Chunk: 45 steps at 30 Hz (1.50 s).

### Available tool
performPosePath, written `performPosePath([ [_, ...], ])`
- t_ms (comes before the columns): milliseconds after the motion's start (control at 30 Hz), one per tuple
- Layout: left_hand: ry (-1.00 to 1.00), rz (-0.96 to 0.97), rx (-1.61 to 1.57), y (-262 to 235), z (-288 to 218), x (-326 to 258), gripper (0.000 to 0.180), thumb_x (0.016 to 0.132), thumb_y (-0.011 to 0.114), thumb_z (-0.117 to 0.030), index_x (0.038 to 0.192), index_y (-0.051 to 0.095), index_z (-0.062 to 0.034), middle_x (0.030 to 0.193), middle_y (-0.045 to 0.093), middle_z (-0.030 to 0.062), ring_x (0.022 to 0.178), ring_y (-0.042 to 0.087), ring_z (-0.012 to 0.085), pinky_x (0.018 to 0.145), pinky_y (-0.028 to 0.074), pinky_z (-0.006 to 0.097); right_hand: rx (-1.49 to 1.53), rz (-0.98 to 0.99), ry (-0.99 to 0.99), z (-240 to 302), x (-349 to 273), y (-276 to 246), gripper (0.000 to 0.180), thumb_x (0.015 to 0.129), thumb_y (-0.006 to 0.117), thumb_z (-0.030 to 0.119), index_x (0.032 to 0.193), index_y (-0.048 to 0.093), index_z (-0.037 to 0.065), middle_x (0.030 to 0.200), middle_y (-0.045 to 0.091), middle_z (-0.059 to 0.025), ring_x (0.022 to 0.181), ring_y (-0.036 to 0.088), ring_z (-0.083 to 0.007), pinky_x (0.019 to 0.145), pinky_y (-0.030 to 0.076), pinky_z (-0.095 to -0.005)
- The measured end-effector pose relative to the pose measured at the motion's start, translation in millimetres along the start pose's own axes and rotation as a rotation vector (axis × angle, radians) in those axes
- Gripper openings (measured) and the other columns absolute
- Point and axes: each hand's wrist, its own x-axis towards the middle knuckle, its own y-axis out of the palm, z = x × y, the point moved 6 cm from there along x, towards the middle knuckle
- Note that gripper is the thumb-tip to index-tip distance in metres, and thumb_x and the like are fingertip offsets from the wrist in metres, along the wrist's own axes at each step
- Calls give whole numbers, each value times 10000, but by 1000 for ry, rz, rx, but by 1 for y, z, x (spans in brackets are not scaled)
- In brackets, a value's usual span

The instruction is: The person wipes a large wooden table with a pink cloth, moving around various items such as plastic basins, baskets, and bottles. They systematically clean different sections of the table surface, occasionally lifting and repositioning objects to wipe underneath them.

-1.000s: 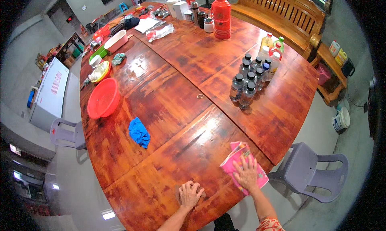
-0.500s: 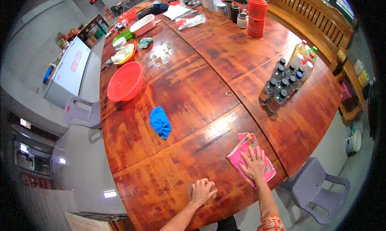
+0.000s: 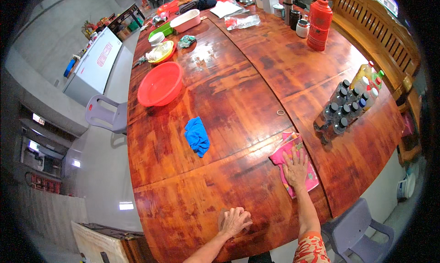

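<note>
Fingers spread, my right hand (image 3: pixel 295 167) lies flat on a folded pink cloth (image 3: pixel 311 175) with a coloured pattern. The cloth rests on the glossy reddish-brown wooden table (image 3: pixel 220 171), just left of a long seam. My left hand (image 3: pixel 235 221) rests on the tabletop near its front edge, with its fingers curled in and no object showing in them. A crumpled blue cloth (image 3: pixel 197 136) lies ahead of it to the left. Beyond the pink cloth is a small pale ring (image 3: pixel 280 112).
Clustered bottles (image 3: pixel 341 108) with dark caps stand at the right. Farther back are a red basin (image 3: pixel 160 84), a pink tub (image 3: pixel 185 21) and a red thermos flask (image 3: pixel 320 24). Grey plastic chairs (image 3: pixel 360 231) and a wooden bench (image 3: pixel 376 29) stand around the table.
My right hand and the pink cloth under it have slid away from me over the table, closer to the small ring. My left hand stays in about the same place. The view has shifted.
</note>
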Motion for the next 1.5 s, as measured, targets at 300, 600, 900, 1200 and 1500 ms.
performPosePath([
  [300,101,-221,15,-16,-8,-7,312,796,752,-329,1042,603,-207,1102,475,47,1038,473,289,845,392,476,173,-34,-75,77,-74,-5,505,821,605,135,1274,608,359,1449,488,-4,1375,381,-352,1136,250,-590],
  [600,-137,-418,-53,-24,49,-62,290,761,766,-244,1008,627,-178,1131,471,92,1081,463,334,911,367,490,258,93,-147,178,-195,-40,432,813,659,334,1243,636,290,1422,494,-44,1376,370,-351,1104,285,-601],
  [900,-159,-267,-41,-35,59,-59,354,743,808,-264,1025,611,-182,1122,435,97,1078,450,340,855,398,493,252,42,-217,174,-149,-27,426,802,690,377,1224,629,371,1420,501,24,1383,370,-283,1112,302,-550],
  [1200,-245,-47,-84,-37,68,-49,354,765,809,-308,1025,600,-191,1133,425,102,1060,433,334,873,382,495,169,29,-73,118,-44,-10,440,832,680,401,1265,607,380,1456,461,7,1396,337,-298,1145,240,-559],
  [1500,-277,6,-25,-35,70,-49,379,781,801,-353,1042,595,-171,1159,432,91,1053,434,332,855,385,492,31,-79,174,50,42,15,413,875,627,402,1287,596,380,1502,407,-33,1423,276,-364,1131,227,-614],
])
